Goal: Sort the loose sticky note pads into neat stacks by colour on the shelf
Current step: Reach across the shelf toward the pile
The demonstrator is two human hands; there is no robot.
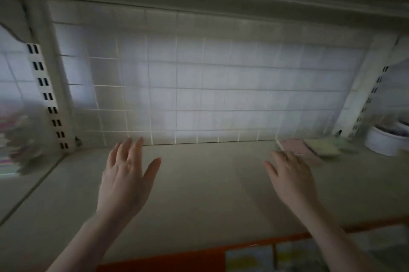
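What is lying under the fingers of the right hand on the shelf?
A pink pad lies at the fingertips of the right hand, with a green pad beside it. The fingers cover the pink pad's near edge.

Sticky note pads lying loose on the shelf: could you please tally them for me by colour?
Pink pad: 1, just beyond the right hand
Pale green pad: 1, beside the pink one
Total: 2 loose pads that can be told apart; the blurred coloured stack at far left cannot be counted.
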